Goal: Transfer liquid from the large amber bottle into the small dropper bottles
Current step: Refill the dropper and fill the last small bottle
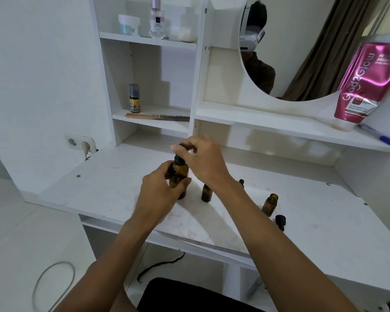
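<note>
Bright, even light; soft shadows on desk (113,190); wide-angle bending at edges; slight blur.

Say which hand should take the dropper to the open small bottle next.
Right, probably. The right hand pinches the dropper cap atop the large amber bottle, and the open small bottle stands on its side of the desk. The left hand grips the amber bottle's body.

1. The left hand (154,188) and right hand (203,158) are showing bare, with both forearms uncovered down to the frame's lower edge.
2. In the mirror (313,64), the person is wearing a white headset (253,39) with a wide strap.
3. The reflection is also showing a dark brown top (260,74).
</note>
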